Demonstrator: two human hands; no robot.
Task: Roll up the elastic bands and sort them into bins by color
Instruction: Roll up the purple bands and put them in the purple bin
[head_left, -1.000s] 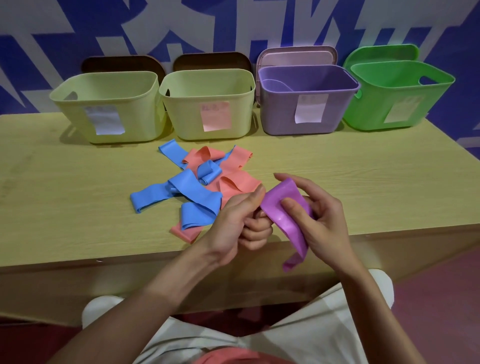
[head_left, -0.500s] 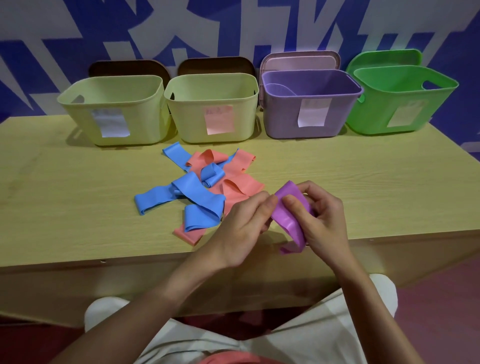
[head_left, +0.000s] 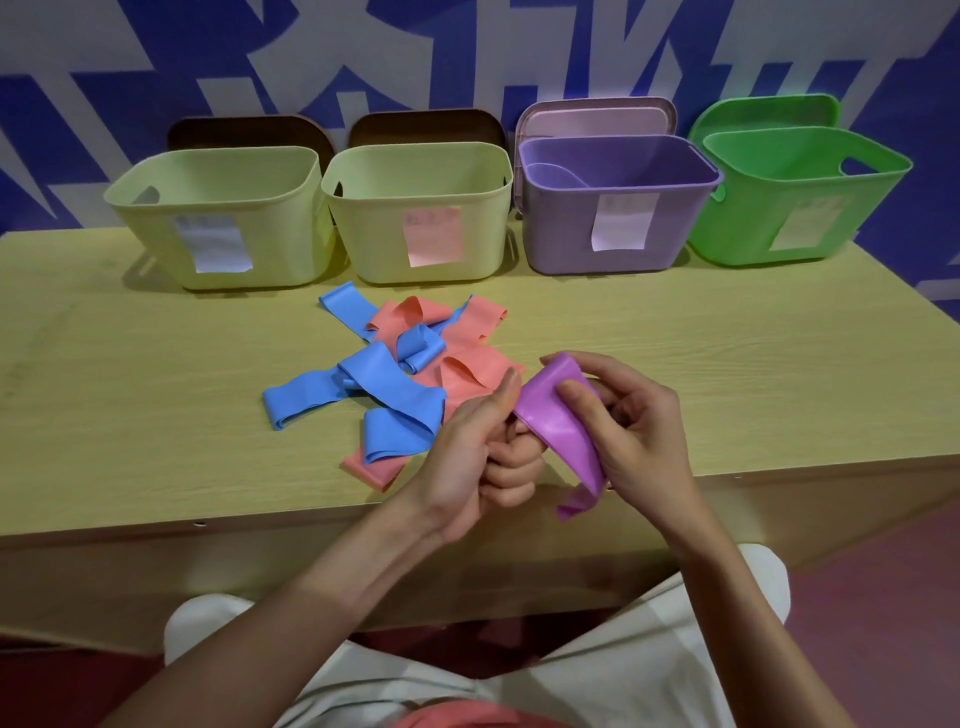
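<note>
Vs 0.5 s ago: purple band (head_left: 563, 431) has opened out again, its loose tail hanging lower past the table edge (head_left: 156, 525), and the left thumb is up off it instead of laid across.

Left hand (head_left: 478, 457): palm turned inward, thumb raised, fingers curled with the top 1 or 2 tucked under the band's left edge, gripping it. Right hand (head_left: 631, 431): index finger arched over the band's top, thumb pressing its face, so it pinches the band. Both hands sit above the table's front edge, band stretched between them.

Materials, left to right: 2 pale yellow-green bins (head_left: 223, 218) and (head_left: 418, 213), purple bin (head_left: 613, 208), green bin (head_left: 795, 197), all smooth plastic with rounded corners and a paper label on front, lined along the table's back. Blue bands (head_left: 384, 395) and salmon bands (head_left: 467, 371) lie tangled in 1 pile mid-table, flat rubbery strips, matte. Table top is light wood-grain laminate.
</note>
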